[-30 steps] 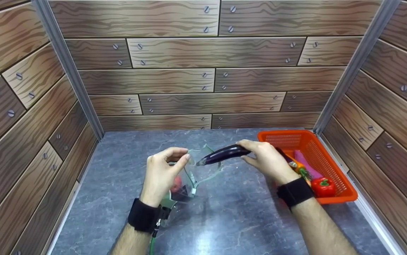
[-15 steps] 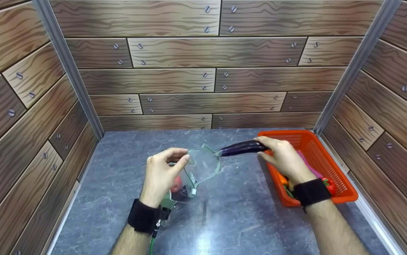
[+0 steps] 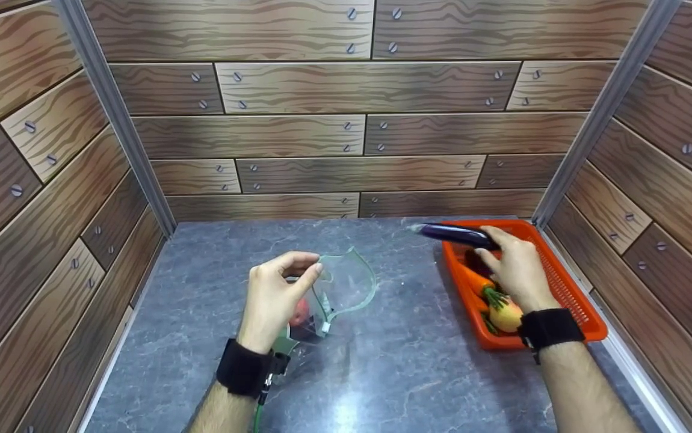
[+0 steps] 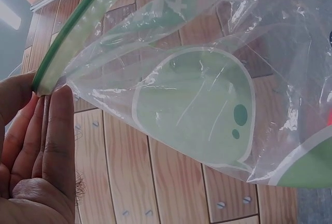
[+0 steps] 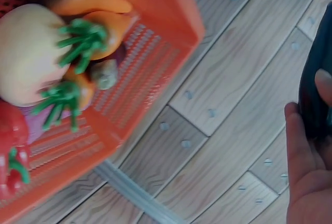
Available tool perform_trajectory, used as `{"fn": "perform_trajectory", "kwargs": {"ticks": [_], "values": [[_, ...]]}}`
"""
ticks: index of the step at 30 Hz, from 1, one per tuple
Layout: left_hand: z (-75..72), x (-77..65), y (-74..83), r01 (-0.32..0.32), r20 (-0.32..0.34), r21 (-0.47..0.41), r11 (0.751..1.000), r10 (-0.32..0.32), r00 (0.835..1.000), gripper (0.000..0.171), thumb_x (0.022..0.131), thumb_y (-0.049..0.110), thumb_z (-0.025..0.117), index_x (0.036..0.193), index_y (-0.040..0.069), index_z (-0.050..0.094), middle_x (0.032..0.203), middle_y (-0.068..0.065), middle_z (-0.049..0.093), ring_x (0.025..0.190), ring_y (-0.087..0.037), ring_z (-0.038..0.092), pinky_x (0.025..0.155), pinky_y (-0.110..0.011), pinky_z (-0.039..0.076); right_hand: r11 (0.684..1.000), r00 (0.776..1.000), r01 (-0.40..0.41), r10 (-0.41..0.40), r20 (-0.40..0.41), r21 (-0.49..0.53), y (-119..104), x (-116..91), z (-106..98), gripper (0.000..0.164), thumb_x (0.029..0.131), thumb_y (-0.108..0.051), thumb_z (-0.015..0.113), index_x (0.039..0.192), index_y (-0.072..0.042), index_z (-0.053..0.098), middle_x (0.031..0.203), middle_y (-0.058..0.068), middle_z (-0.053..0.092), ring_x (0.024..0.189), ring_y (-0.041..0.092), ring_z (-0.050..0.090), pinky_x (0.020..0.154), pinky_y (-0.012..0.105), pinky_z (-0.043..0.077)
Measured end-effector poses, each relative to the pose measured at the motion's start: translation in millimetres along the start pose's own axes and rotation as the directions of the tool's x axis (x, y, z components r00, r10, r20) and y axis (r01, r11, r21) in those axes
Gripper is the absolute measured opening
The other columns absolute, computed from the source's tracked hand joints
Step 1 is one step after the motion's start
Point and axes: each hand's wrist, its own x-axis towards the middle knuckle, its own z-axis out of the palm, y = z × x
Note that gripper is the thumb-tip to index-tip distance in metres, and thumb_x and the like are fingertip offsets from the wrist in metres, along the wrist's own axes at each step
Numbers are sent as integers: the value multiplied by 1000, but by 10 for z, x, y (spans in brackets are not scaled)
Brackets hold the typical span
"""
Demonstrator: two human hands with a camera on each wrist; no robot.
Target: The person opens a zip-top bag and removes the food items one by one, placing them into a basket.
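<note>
My left hand (image 3: 280, 294) pinches the green-edged mouth of a clear zip bag (image 4: 197, 105) between thumb and fingers. The bag's mouth gapes toward the right. A reddish round item (image 3: 299, 313) shows through the bag, low down; its kind is hard to tell. My right hand (image 3: 517, 270) grips a dark purple eggplant (image 3: 454, 234) by one end, above the orange basket (image 3: 586, 310). The eggplant points left, past the basket's rim. In the right wrist view the eggplant (image 5: 315, 86) is partly cut off at the edge.
Inside the basket lie carrots (image 5: 96, 32) with green tops, a pale round fruit or vegetable (image 5: 28, 53) and a red bell pepper (image 5: 10, 141). Wood-patterned walls (image 3: 298, 90) enclose the grey marbled table (image 3: 406, 361) at the back and both sides.
My right hand has carried the eggplant away from the bag's mouth, rightward to above the basket. My left hand has stayed in place, holding the bag.
</note>
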Motion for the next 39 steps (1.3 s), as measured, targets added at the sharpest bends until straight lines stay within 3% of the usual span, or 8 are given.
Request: {"fn": "perform_trajectory", "kwargs": {"ticks": [3, 5, 12, 27, 39], "values": [[1, 0, 3, -5, 0, 2, 1000, 5, 1000, 16, 106, 21, 90, 120, 12, 91, 109, -1, 93, 97, -18, 88, 83, -23, 70, 999, 998, -37, 36, -47, -16, 113, -26, 2, 46, 108, -6, 84, 152, 1, 74, 144, 34, 78, 104, 53, 83, 90, 65, 70], [1, 0, 6, -6, 0, 4, 1000, 6, 1000, 16, 106, 21, 90, 120, 12, 91, 109, -1, 93, 97, -18, 88, 83, -23, 70, 998, 996, -53, 51, -75, -26, 186, -41, 10, 44, 108, -5, 84, 150, 1, 75, 140, 34, 80, 114, 59, 80, 97, 72, 66], [6, -6, -6, -6, 3, 6, 1000, 6, 1000, 17, 106, 20, 90, 121, 11, 90, 110, -1, 92, 98, -18, 88, 84, -22, 70, 992, 985, -118, 111, -132, -44, 398, -100, 29, 42, 105, -3, 85, 146, 1, 76, 133, 35, 81, 115, 64, 78, 98, 76, 63], [14, -9, -12, -4, 2, 0, 1000, 4, 1000, 16, 106, 20, 90, 120, 11, 91, 109, -1, 92, 97, -17, 88, 82, -20, 69, 966, 969, -239, 232, -86, -93, 668, -221, 68, 36, 107, -6, 83, 141, 1, 75, 126, 41, 80, 112, 69, 76, 92, 80, 62], [12, -17, -14, 1, 5, 9, 1000, -1, 1000, 18, 105, 20, 90, 120, 11, 91, 110, -2, 93, 96, -17, 88, 82, -20, 69, 934, 942, -333, 334, -12, -130, 729, -292, 124, 40, 108, -11, 81, 145, 3, 73, 130, 44, 77, 113, 71, 75, 91, 81, 62]]}}
